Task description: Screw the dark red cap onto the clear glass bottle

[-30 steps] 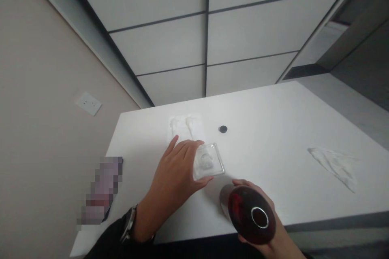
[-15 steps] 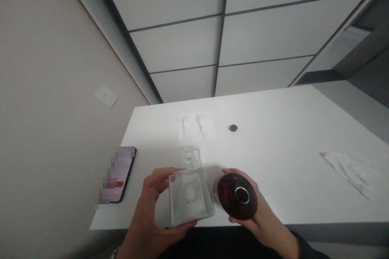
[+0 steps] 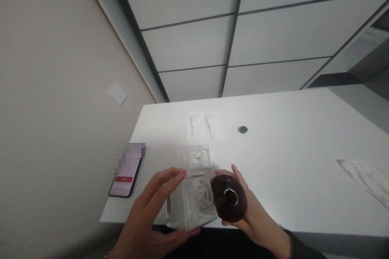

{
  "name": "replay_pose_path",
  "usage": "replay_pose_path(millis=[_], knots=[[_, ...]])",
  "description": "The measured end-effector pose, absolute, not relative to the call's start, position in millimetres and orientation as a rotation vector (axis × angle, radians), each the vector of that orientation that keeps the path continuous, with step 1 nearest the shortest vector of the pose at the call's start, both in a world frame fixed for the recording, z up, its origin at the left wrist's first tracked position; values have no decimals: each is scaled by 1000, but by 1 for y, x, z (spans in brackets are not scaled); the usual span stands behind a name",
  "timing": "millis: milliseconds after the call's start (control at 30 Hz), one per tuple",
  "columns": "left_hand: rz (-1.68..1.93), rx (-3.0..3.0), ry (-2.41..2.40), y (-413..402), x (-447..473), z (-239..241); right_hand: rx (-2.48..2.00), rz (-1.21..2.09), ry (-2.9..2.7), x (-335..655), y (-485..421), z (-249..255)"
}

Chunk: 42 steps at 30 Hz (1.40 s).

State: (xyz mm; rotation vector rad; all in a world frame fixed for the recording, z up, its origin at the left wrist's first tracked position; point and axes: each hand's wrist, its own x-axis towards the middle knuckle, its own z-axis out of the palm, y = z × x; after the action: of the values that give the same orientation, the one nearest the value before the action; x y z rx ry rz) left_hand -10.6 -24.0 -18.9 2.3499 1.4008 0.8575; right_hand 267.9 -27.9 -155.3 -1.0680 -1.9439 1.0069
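Observation:
My left hand [image 3: 152, 210] is wrapped around a clear square bottle [image 3: 179, 206], thumb below and fingers above. That bottle is tilted, its round neck to the right. In my right hand [image 3: 252, 210] is a bottle of dark red liquid [image 3: 240, 198], seen from above with a pale ring around its round mouth. The two bottles are side by side and appear to touch. Just beyond them a second clear square bottle [image 3: 199, 164] stands on the white table [image 3: 288, 162].
Two white pump heads [image 3: 209, 123] lie on a white tissue at the back. A small dark cap [image 3: 243, 129] is right of them. A phone [image 3: 126, 178] lies at the left edge, and a crumpled white cloth or tissue [image 3: 367, 178] at the right.
My left hand has tipped the clear bottle to the right. The red bottle has come closer, against it. The whole view has shifted, so table things appear further right.

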Motion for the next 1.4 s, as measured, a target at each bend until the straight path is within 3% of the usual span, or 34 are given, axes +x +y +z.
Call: replay_pose_path(millis=[367,1400], knots=[[770,2631,1231,-6,2,15,-994,1004,-1981,268,-28,-149],[523,2757,1167,-4,-7,30,-973,932,-1965,267,-26,-148]])
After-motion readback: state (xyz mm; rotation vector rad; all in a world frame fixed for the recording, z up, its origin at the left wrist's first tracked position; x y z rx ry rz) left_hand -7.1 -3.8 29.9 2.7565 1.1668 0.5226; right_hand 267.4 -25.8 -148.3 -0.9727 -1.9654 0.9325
